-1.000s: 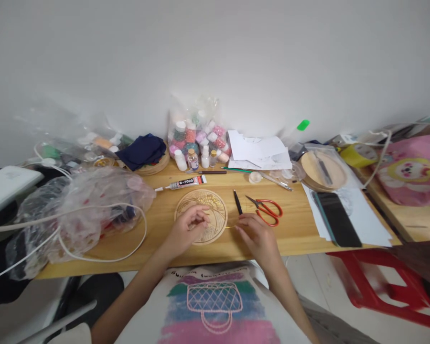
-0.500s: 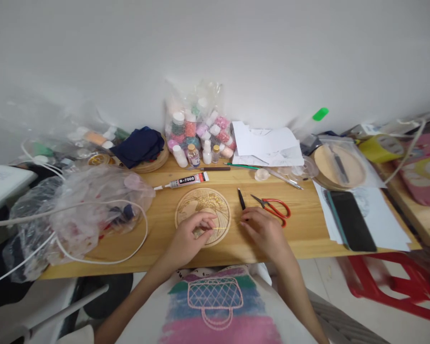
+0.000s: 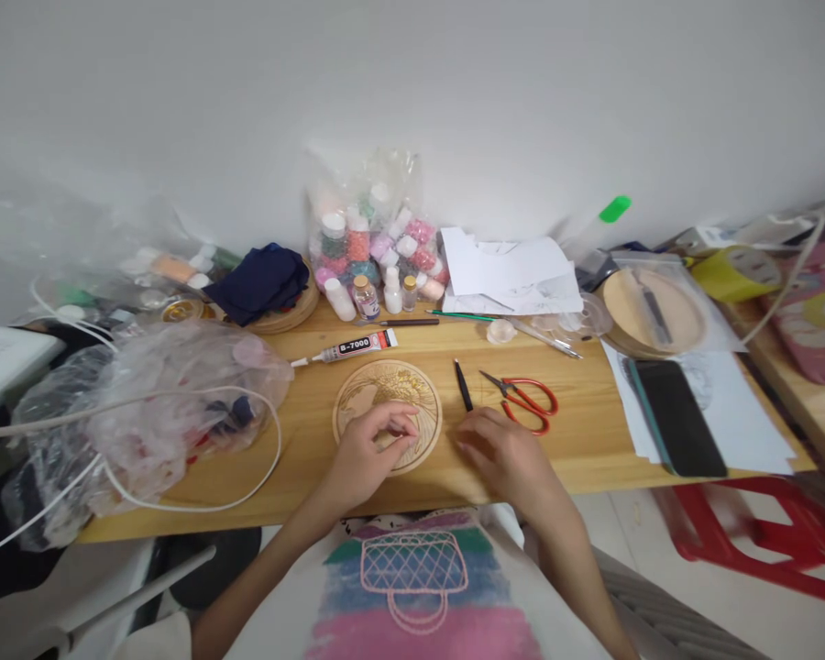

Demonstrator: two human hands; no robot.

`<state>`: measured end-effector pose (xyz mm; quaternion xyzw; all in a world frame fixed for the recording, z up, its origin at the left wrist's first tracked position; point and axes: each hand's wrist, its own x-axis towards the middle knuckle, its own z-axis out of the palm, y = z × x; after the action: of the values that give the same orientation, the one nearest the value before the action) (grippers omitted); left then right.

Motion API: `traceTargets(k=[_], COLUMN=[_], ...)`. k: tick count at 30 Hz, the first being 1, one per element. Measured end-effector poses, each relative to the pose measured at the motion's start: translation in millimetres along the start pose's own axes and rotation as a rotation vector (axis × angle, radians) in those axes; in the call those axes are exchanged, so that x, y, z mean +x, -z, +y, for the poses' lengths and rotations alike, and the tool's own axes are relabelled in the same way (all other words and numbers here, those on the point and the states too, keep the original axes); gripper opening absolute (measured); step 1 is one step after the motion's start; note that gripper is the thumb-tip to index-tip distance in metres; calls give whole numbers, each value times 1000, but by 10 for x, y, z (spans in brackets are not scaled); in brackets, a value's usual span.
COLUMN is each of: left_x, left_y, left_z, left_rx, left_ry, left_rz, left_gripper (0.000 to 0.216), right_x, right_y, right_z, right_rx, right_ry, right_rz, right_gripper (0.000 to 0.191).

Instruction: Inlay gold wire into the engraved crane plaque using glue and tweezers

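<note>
A round wooden disc (image 3: 385, 385) with a gold line pattern lies at the middle of the wooden table (image 3: 577, 449). My left hand (image 3: 368, 454) rests on the disc's near half, fingers pinched together on something I cannot make out. My right hand (image 3: 501, 454) lies on the table just right of the disc, fingers curled down, nearest to black tweezers (image 3: 463, 385) and red scissors (image 3: 526, 401). A glue tube (image 3: 347, 349) lies behind the disc.
A bag of small bead bottles (image 3: 375, 247) stands at the wall, with white papers (image 3: 512, 273) beside it. Plastic bags and a white cable (image 3: 179, 412) crowd the left side. A black phone (image 3: 677, 417) and another wooden disc (image 3: 650, 312) lie right. A red stool (image 3: 749, 541) stands below.
The thin gold wire stretched between my hands a second ago is no longer visible. My left hand has closed further over the disc; my right hand has settled flat beside it.
</note>
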<state>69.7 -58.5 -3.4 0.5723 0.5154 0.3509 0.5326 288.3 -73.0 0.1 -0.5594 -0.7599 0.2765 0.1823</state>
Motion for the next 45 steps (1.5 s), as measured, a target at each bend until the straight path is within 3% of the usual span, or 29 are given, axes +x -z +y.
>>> traceTargets(k=[9, 21, 36, 45], left_x=[-28, -43, -33, -37], left_y=[-39, -81, -79, -54], left_z=[24, 24, 6, 1], left_rx=[91, 158, 168, 160], left_ry=[-60, -150, -114, -142], left_rz=[-11, -55, -25, -30], left_gripper=[27, 24, 30, 34], right_x=[0, -51, -29, -14], right_y=[-81, -159, -111, -105], right_z=[-184, -134, -130, -111], right_rx=[-10, 79, -23, -78], right_ry=[30, 165, 260, 254], right_rz=[-109, 95, 180, 160], right_gripper=[12, 13, 17, 16])
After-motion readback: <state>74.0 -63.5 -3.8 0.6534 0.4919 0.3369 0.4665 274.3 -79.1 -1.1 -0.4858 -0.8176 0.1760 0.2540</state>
